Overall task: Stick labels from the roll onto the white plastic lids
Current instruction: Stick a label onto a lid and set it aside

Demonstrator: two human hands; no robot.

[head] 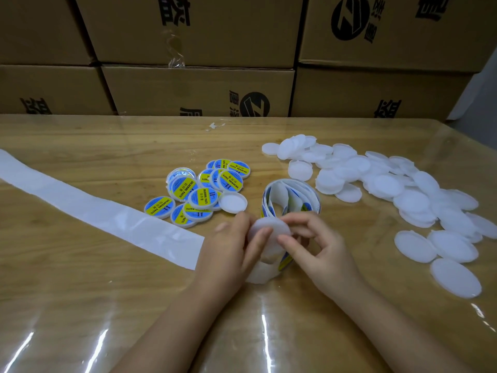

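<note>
head view, nearest: wooden table under a clear glossy plastic sheet (pixel 107 305), with both forearms reaching in over it.
left hand (pixel 228 249): curled round a round white plastic lid (pixel 269 227), forefinger lying across its face, holding it up just above the table.
right hand (pixel 322 246): fingers bent, with thumb and forefinger pinching the right edge of the same lid; the tips are blurred.
label roll (pixel 291 196): a loose coil of white backing with blue and yellow labels, standing on edge just behind the hands; its strip loops down under the held lid.
spent white backing strip (pixel 94 211): lies flat, running from the left hand away to the far left.
labelled lids (pixel 199 192): blue and yellow, in a small overlapping heap left of the roll; one unlabelled lid (pixel 232 202) touches the heap's right side.
blank white lids (pixel 390 184): a wide scattered pile on the right.
brown cardboard boxes (pixel 199 90): stacked along the table's far edge, printed in black.
</note>
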